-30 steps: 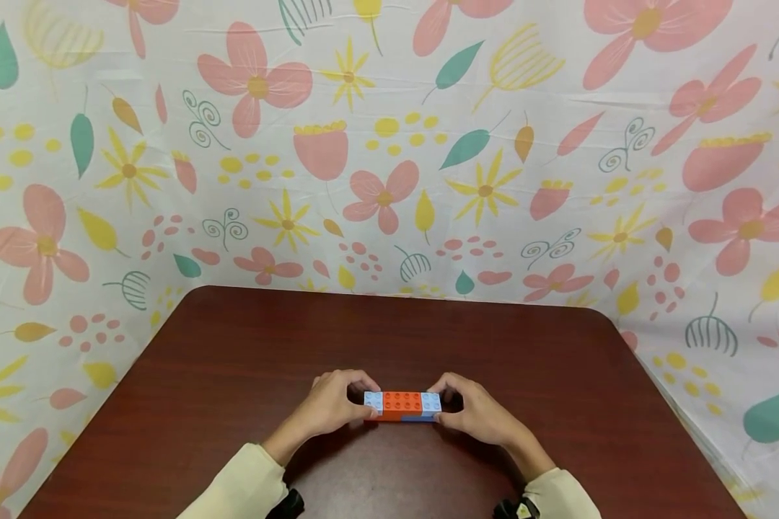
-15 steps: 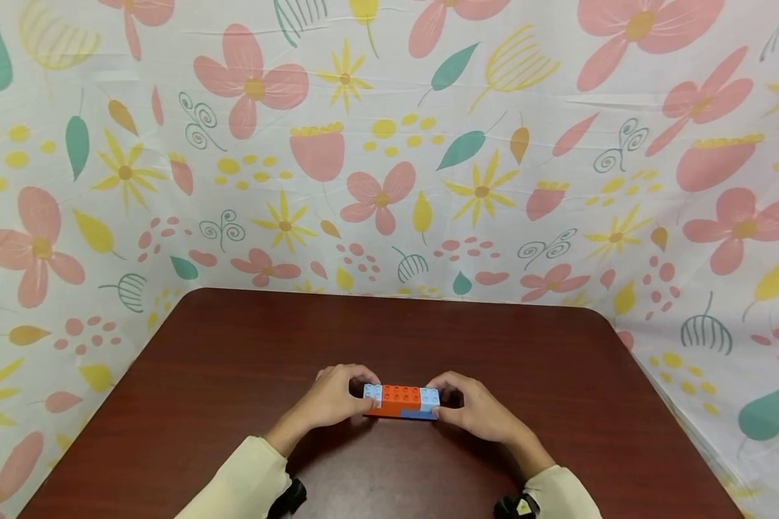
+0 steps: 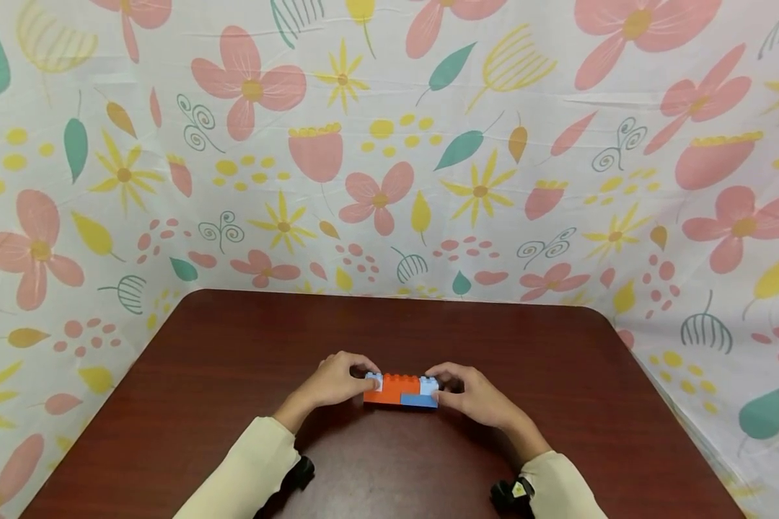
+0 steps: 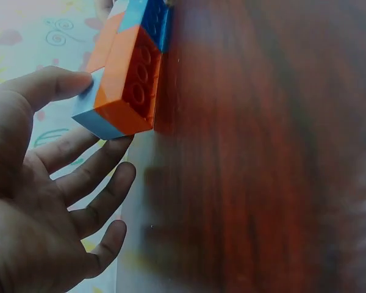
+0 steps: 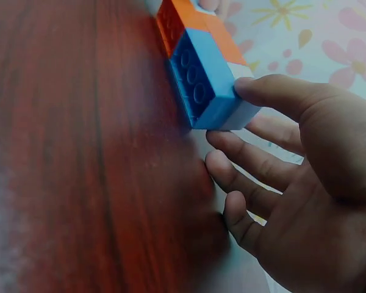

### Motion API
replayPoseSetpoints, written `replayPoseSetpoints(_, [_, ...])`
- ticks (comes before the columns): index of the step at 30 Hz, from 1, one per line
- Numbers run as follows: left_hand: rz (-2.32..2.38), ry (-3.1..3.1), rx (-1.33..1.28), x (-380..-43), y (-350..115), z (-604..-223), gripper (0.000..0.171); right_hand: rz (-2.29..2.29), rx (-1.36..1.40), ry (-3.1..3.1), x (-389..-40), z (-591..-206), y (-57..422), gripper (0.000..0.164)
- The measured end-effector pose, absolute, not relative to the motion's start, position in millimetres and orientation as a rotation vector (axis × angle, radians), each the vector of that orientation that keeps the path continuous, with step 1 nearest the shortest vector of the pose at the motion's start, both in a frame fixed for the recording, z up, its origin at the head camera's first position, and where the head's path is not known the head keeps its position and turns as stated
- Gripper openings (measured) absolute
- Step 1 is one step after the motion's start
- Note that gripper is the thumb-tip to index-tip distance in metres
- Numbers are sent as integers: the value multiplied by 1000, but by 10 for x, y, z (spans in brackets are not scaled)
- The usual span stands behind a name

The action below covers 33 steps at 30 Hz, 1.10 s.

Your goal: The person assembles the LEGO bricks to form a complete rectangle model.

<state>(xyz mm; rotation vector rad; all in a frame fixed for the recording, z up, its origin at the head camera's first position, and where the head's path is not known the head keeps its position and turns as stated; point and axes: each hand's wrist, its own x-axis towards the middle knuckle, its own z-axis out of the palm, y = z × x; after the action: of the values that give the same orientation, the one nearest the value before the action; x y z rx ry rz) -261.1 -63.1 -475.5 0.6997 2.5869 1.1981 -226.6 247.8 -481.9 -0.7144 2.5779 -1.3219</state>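
A two-layer bar of toy building bricks (image 3: 392,393) is held between both hands in the head view. Its top row has an orange-red brick (image 3: 402,383) flanked by light blue ones; below are an orange-red brick and a blue brick (image 3: 419,401). My left hand (image 3: 333,380) pinches the left end between thumb and fingers. At the opposite end, my right hand (image 3: 479,396) pinches in the same way. Both wrist views show hollow undersides with round tubes, on the orange-red brick (image 4: 119,79) and the blue brick (image 5: 210,73). The lower fingers of each hand spread loosely beneath.
A dark reddish-brown table (image 3: 389,328) with rounded far corners lies under the hands. Behind and beside it hangs a white cloth (image 3: 376,79) printed with flowers and leaves. Black straps (image 3: 513,496) sit at the wrists near the cream sleeves (image 3: 240,468).
Both hands have moved a little away from the body with the brick bar. The bar has tilted back, so its front side shows more and its studded top less.
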Motion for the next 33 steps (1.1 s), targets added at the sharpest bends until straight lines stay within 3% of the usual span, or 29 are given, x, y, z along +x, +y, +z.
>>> replayPoseSetpoints(20, [1110,2918,613,-2671,-487,-4794,6,-1284,-564,2756,-2306,-4859,2431,32])
replayPoseSetpoints(33, [1129,2901,603,-2648,-503,-4765,11,-1282,-580,2746,-2315,-4878,2413,32])
